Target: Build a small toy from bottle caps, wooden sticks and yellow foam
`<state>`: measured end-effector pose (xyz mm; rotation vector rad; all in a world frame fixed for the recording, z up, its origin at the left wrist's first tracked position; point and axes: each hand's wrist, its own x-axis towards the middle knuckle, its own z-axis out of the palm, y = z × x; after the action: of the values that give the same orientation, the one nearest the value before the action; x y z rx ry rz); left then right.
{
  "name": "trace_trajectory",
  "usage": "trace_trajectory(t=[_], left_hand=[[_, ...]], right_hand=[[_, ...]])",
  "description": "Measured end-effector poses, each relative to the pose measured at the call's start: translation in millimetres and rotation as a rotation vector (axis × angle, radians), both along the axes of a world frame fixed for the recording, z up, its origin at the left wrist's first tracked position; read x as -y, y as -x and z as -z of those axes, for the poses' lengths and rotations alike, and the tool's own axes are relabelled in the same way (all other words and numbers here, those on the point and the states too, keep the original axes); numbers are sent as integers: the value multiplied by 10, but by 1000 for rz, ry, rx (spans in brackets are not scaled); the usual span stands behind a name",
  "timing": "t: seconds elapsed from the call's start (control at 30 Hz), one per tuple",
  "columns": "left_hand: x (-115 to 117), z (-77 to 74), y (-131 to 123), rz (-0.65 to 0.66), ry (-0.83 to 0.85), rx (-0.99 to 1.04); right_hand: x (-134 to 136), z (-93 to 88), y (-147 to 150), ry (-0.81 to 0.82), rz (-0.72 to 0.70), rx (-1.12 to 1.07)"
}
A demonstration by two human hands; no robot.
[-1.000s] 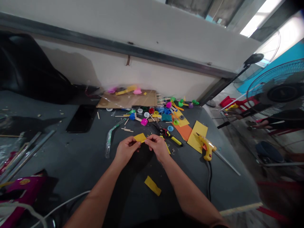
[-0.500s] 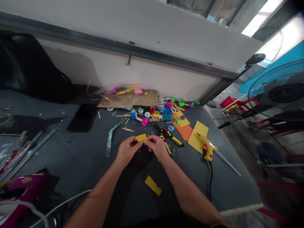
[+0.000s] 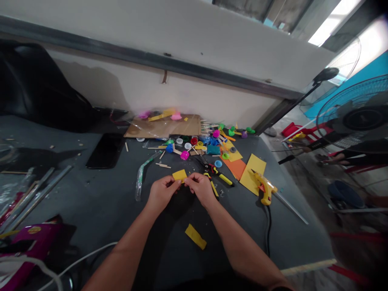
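A small piece of yellow paper (image 3: 180, 175) is held up between both hands, above the dark tabletop. My left hand (image 3: 163, 190) pinches its left and lower side with thumb and fingers. At its right edge my right hand (image 3: 200, 186) grips it, fingertips close to those of the left. Nearer to me lies a second yellow strip (image 3: 195, 237), creased and flat on the table. Just beyond my right hand are pliers (image 3: 216, 171) with yellow and black handles.
A yellow glue gun (image 3: 266, 190) rests at the right, partly on a yellow sheet (image 3: 252, 171). Bottle caps, sticks and colored bits lie toward the wall beside a cardboard piece (image 3: 163, 128). A black phone (image 3: 105, 150) and a purple tool (image 3: 33, 246) are leftward.
The yellow paper in my hands has tilted slightly, showing a little more of its face. Both hands stay nearly in place, and the other things have not moved.
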<state>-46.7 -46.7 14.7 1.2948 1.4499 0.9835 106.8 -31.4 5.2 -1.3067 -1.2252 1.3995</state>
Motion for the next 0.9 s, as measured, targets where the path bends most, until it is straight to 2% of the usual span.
trace_trajectory(t=[0.2, 0.57, 0.77, 0.9], left_hand=[[10, 44, 6, 19, -10, -32], [-5, 44, -19, 36, 57, 144], [-12, 7, -15, 3, 78, 104], [1, -9, -17, 0, 55, 25]], right_hand=[[-5, 23, -9, -47, -1, 59], [-9, 8, -14, -22, 13, 36], [-11, -8, 2, 54, -29, -80], [-9, -7, 5, 40, -70, -74]])
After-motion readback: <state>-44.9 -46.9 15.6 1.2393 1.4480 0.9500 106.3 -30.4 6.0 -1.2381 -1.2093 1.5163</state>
